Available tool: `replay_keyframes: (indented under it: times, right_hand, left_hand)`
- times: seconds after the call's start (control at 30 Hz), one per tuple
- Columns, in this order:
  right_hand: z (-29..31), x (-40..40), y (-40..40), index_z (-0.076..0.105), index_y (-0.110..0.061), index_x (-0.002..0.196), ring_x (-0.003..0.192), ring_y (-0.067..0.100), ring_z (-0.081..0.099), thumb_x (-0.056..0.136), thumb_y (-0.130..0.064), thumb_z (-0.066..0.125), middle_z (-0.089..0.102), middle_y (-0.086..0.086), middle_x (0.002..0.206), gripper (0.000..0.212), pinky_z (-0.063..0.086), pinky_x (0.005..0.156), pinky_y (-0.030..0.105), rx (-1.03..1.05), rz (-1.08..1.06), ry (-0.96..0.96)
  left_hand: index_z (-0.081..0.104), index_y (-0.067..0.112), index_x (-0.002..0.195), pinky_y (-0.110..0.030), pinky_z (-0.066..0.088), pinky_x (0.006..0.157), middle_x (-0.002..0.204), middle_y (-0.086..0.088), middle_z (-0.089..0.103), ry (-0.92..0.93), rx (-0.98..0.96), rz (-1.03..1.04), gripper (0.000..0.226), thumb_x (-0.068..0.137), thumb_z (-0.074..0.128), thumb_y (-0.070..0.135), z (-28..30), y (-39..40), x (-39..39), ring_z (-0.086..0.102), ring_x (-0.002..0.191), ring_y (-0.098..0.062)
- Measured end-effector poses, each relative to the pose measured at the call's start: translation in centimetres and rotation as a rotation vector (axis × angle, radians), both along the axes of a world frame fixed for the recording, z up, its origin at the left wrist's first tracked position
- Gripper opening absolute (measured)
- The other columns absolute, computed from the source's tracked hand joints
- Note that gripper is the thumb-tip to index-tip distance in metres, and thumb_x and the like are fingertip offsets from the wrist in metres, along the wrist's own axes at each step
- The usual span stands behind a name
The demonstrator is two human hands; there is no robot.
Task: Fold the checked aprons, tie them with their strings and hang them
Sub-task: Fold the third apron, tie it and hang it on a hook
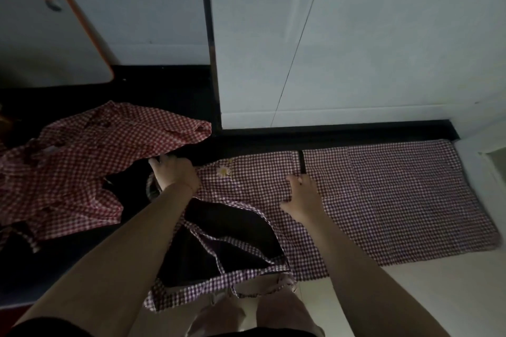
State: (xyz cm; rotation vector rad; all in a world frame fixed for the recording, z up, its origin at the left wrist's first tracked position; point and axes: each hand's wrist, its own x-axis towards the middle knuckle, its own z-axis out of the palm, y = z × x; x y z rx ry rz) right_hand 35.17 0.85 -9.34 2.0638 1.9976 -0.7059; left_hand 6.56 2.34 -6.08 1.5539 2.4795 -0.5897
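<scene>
A purple checked apron point(383, 200) lies spread flat along the counter point(246, 139), its skirt reaching toward the right end and its bib, marked with a small daisy point(224, 171), toward the middle; its neck loop and strings point(219, 276) hang over the near edge. The left hand point(175, 172) grips the bib's top edge with fingers curled round it, and the right hand point(301, 194) rests at the waist with fingers bent onto the cloth, though whether they pinch it I cannot tell. A red checked apron point(82, 161) lies crumpled at the counter's left end, untouched. The fabric looks thin, light and limp, likely to slide and wrinkle, so it is best taken at hems and corners and smoothed flat before each fold; the narrow strings may tangle.
</scene>
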Motion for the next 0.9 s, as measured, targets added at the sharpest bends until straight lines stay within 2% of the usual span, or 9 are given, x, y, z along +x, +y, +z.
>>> replay_keyframes:
  times: [0.07,0.13,0.2,0.27,0.4,0.57,0.67,0.8,0.9]
  right_hand:
    - [0.1,-0.3,-0.1,0.025,-0.026,0.152,0.146,0.029,0.019,0.084,-0.05,0.069,0.019,0.009,0.159,0.085,0.033,0.114,0.048,0.001,0.016,-0.014]
    - [0.1,-0.8,-0.4,0.014,-0.026,0.156,0.15,0.033,0.012,0.085,-0.054,0.067,0.01,0.01,0.163,0.092,0.026,0.117,0.05,-0.019,0.02,-0.02]
    - [-0.2,-1.5,-0.8,0.008,-0.027,0.158,0.151,0.032,0.006,0.085,-0.053,0.068,0.003,0.009,0.165,0.098,0.02,0.121,0.05,0.001,0.017,0.017]
    - [-0.5,-1.8,-1.3,0.007,-0.026,0.158,0.152,0.03,0.002,0.085,-0.051,0.069,0.0,0.008,0.166,0.099,0.018,0.122,0.049,0.037,0.029,0.068]
    - [-0.2,-0.3,-2.4,0.008,-0.031,0.156,0.152,0.031,0.0,0.081,-0.062,0.067,-0.003,0.006,0.165,0.1,0.019,0.118,0.054,0.004,0.008,-0.018]
    - [0.6,1.2,-4.2,0.011,-0.025,0.156,0.147,0.038,0.014,0.087,-0.07,0.051,0.009,0.018,0.161,0.091,0.032,0.111,0.055,-0.067,-0.243,-0.149]
    - [0.6,0.7,-5.7,0.016,-0.023,0.154,0.143,0.037,0.022,0.092,-0.064,0.048,0.017,0.018,0.157,0.081,0.038,0.106,0.051,-0.009,-0.253,-0.156]
    - [0.2,1.5,-7.5,0.021,-0.032,0.152,0.146,0.035,0.017,0.087,-0.065,0.056,0.014,0.01,0.161,0.08,0.034,0.112,0.052,-0.016,-0.003,-0.059]
    - [0.6,4.6,-8.2,0.022,-0.031,0.152,0.145,0.033,0.02,0.089,-0.06,0.055,0.017,0.008,0.16,0.077,0.037,0.11,0.05,-0.034,-0.122,-0.067]
  left_hand:
    - [0.056,0.016,0.119,-0.048,0.031,0.105,0.126,-0.01,0.053,0.075,0.221,-0.1,0.034,0.086,0.049,0.022,0.9,0.6,0.4,0.042,0.119,-0.03]
    - [0.052,0.015,0.121,-0.045,0.038,0.098,0.124,-0.01,0.052,-0.052,0.343,-0.265,0.036,0.086,0.045,0.018,1.2,0.7,2.2,0.044,0.115,-0.03]
    - [0.052,0.018,0.127,-0.042,0.043,0.096,0.128,-0.009,0.049,-0.317,0.272,-0.399,0.039,0.089,0.045,0.018,0.8,-0.5,5.1,0.046,0.117,-0.028]
    - [0.039,0.027,0.144,-0.045,0.038,0.106,0.15,-0.008,0.033,-0.475,0.073,-0.406,0.05,0.094,0.048,0.03,-0.6,-2.5,7.3,0.032,0.136,-0.03]
    - [0.004,0.033,0.155,-0.054,0.015,0.117,0.164,-0.001,-0.01,-0.446,-0.141,-0.349,0.088,0.088,0.052,0.062,-3.1,-4.0,6.2,-0.008,0.15,-0.033]
    - [0.014,0.025,0.156,-0.057,0.008,0.119,0.165,-0.005,-0.006,-0.345,-0.147,-0.285,0.063,0.1,0.028,0.049,-1.9,-2.1,5.2,-0.007,0.15,-0.035]
    - [0.027,0.021,0.151,-0.052,0.015,0.119,0.164,-0.007,0.005,-0.37,-0.003,-0.391,0.055,0.1,0.035,0.039,-1.2,-3.1,7.9,0.004,0.149,-0.034]
    - [0.002,0.039,0.155,-0.053,0.004,0.12,0.164,0.002,-0.012,-0.5,-0.169,-0.618,0.079,0.093,0.047,0.059,-2.7,-6.2,11.4,-0.012,0.15,-0.031]
    - [0.001,0.043,0.154,-0.058,0.001,0.119,0.163,0.003,-0.017,-0.418,-0.266,-0.559,0.091,0.085,0.058,0.061,-3.2,-6.4,11.6,-0.016,0.148,-0.036]
